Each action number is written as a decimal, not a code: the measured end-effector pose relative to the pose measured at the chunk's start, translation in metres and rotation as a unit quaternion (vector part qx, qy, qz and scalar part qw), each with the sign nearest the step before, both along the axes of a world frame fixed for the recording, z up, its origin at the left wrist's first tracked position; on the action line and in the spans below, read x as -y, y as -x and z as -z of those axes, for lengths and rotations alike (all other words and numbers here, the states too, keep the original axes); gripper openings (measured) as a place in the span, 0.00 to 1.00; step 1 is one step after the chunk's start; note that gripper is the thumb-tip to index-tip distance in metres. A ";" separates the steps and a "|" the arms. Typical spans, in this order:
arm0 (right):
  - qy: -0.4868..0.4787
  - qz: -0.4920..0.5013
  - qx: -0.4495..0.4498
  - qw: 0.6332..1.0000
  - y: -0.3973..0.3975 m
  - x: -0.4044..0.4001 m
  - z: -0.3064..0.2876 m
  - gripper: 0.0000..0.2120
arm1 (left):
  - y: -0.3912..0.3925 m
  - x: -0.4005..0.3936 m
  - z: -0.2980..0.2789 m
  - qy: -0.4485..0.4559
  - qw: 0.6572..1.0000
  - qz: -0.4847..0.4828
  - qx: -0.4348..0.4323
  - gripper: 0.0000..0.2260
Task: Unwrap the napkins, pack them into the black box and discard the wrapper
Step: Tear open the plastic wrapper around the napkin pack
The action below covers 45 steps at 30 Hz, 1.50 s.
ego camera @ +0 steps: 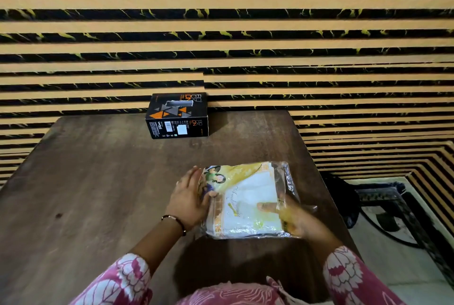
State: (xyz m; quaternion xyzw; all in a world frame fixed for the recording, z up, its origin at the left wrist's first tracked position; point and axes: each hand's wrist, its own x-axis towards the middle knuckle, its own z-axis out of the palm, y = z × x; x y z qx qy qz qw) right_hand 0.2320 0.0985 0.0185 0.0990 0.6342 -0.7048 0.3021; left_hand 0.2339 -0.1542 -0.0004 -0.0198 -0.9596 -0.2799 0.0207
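Observation:
A pack of white napkins [248, 196] in a clear plastic wrapper with yellow print lies flat on the wooden table [98, 182], near its front right. My left hand [188, 202] presses against the pack's left edge, thumb on top. My right hand [292, 218] holds the pack's right side, partly under the wrapper, with one finger showing through the plastic. A black box [177, 115] with orange triangles stands closed at the table's far edge, against the wall.
A striped black and tan wall [221, 34] rises right behind the table. To the right, below the table's edge, lie a dark object [344, 196] and a patterned rug [398, 206] on the floor.

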 end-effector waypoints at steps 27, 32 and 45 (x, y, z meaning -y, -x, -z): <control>0.069 0.064 0.065 0.993 -0.012 -0.017 0.009 0.15 | -0.008 -0.026 0.029 -0.280 0.943 -0.180 0.023 0.33; 0.122 0.095 0.110 0.982 -0.007 -0.015 0.011 0.08 | 0.015 -0.010 0.011 -0.308 0.925 -0.190 0.118 0.19; 0.185 0.213 0.112 0.953 -0.008 -0.051 0.019 0.40 | 0.013 0.045 0.005 0.066 0.960 -0.259 0.079 0.30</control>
